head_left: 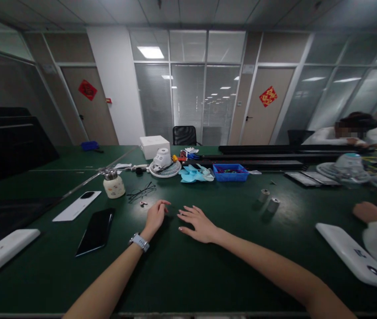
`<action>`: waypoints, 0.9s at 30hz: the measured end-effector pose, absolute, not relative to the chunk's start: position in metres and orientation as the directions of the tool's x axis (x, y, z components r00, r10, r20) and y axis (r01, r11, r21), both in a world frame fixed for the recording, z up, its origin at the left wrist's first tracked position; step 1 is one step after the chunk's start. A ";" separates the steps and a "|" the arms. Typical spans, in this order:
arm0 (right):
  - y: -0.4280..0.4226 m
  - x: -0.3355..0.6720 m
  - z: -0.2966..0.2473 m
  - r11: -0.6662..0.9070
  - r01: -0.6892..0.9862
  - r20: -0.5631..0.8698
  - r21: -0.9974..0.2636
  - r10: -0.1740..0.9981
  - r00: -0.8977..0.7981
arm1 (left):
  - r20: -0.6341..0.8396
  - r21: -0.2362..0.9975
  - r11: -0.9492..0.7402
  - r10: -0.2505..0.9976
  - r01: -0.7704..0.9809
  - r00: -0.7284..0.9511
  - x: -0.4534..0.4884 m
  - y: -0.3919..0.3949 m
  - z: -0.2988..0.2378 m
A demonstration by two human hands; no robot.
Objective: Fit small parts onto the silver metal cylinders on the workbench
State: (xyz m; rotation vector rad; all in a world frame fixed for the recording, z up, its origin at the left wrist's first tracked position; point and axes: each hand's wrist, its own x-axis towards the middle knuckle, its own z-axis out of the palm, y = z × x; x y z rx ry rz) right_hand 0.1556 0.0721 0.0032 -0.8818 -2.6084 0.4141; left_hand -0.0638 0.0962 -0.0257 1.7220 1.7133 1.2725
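Note:
My left hand (pixel 156 215) rests on the green table (pixel 188 270) with its fingers curled and thumb meeting fingertips in a pinch; what it holds, if anything, is too small to see. A watch sits on that wrist. My right hand (pixel 197 222) lies flat beside it, fingers spread, holding nothing. A small pale part (pixel 142 203) and a pair of glasses (pixel 141 192) lie just beyond the left hand. Farther back are a white fan body on its round grille (pixel 165 165), light blue fan blades (pixel 195 173) and a blue tray (pixel 230 172).
A black phone (pixel 96 231), a white phone (pixel 77 205) and a cream bottle (pixel 113 184) lie at the left. Two small grey cylinders (pixel 268 200) stand at the right. A co-worker's hand (pixel 369 212) reaches in at the right edge, beside a white pad (pixel 352 254).

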 end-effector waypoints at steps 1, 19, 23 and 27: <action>0.075 0.167 0.006 0.761 0.528 0.281 -0.377 0.637 -0.718 | 0.311 0.799 -0.162 0.936 0.579 -0.167 -0.063 0.095 -0.024; 0.102 0.453 0.000 0.010 0.860 0.599 -0.510 0.722 0.347 | 0.250 0.727 -0.093 0.959 0.680 -0.136 -0.061 0.093 -0.016; 0.103 0.445 0.005 0.084 0.827 0.583 -0.556 0.749 0.316 | 0.239 0.719 -0.092 0.963 0.689 -0.121 -0.060 0.093 -0.015; 0.104 0.442 0.005 0.095 0.795 0.552 -0.600 0.768 0.325 | 0.251 0.703 -0.106 0.962 0.703 -0.106 -0.060 0.091 -0.014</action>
